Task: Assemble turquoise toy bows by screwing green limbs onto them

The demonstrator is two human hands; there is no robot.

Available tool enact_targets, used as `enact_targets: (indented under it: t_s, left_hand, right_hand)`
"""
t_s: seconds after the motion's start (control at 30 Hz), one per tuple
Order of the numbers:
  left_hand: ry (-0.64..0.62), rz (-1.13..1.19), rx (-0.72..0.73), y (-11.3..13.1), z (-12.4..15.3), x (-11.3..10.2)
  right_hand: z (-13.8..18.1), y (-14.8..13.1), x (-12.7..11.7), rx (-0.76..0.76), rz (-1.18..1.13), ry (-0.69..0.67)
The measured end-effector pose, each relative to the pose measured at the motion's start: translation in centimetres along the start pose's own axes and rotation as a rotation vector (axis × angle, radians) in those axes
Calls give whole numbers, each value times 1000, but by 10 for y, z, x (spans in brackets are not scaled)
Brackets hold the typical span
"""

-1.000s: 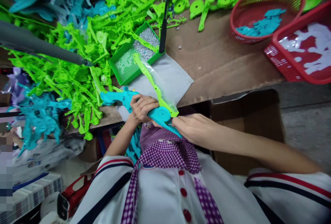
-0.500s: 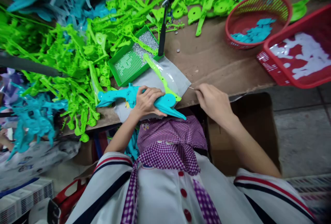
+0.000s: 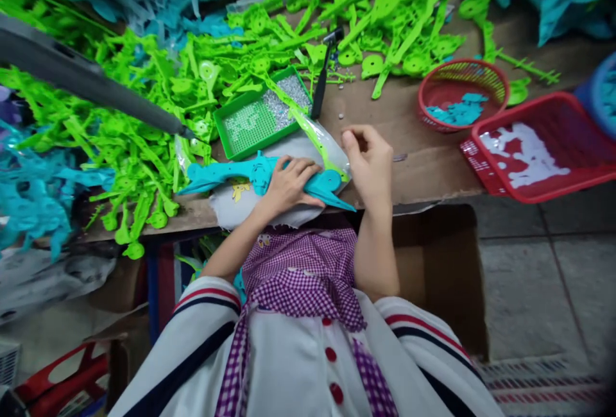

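My left hand (image 3: pixel 293 185) rests over a long blue plastic part (image 3: pixel 226 172), fingers wrapped across its middle. It lies on a grey cloth (image 3: pixel 231 208) at the table's front edge. Just beyond it a lime-green plastic strip (image 3: pixel 317 138) slants down from a green perforated tray (image 3: pixel 231 151) of small shiny pieces. My right hand (image 3: pixel 373 163) is raised to the right of the blue part's tip, its fingers curled and thumb close to the index finger. Whatever they pinch, if anything, is too small to make out. A small thin dark item (image 3: pixel 399 157) lies right of that hand.
Piled lime-green parts (image 3: pixel 158 90) cover the left and back. A black-handled hammer (image 3: pixel 321 83) leans at the tray's corner. To the right stand a round red basket (image 3: pixel 426 112) with blue pieces and a red tray (image 3: pixel 543 194) with white pieces. A dark grey rod (image 3: pixel 96 77) juts in from the left.
My right hand has moved left and turned upright, closer to the blue part. The thin metal tip that showed at its fingers is no longer visible there. My left hand stays on the blue part.
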State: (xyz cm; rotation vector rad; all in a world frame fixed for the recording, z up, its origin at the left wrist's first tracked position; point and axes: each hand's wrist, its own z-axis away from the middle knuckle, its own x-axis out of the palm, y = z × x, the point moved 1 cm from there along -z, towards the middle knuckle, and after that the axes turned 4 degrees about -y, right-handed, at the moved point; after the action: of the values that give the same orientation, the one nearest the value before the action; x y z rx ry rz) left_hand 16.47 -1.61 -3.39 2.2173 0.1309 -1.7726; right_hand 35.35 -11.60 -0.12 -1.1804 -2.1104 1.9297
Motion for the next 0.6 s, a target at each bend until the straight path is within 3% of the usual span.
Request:
enact_targets:
  t_s: [0.13,0.2,0.3,0.37,0.43,0.5,0.57,0.6]
  left_hand:
    - [389,-48,-68,11,36,-20]
    - [584,-52,-204,10,62,-32]
    - [704,63,-464,3,93,-42]
    - [710,170,-577,-2,104,-44]
    - [706,239,-627,-8,105,-46]
    - [740,275,-635,-15,99,-50]
    - [829,298,-626,-29,85,-58]
    - [884,304,-620,-38,76,-63]
  right_hand:
    - [12,20,-7,36,108,69]
    - [25,35,-16,24,246,65]
    - [35,55,-24,-48,485,-96]
    - [29,59,-27,-42,623,-102]
    - [17,50,-29,-20,650,20]
    - [8,26,-26,-48,530,76]
    - [12,-11,-19,-143,332,-64]
    - [21,-32,-14,-200,238,-223]
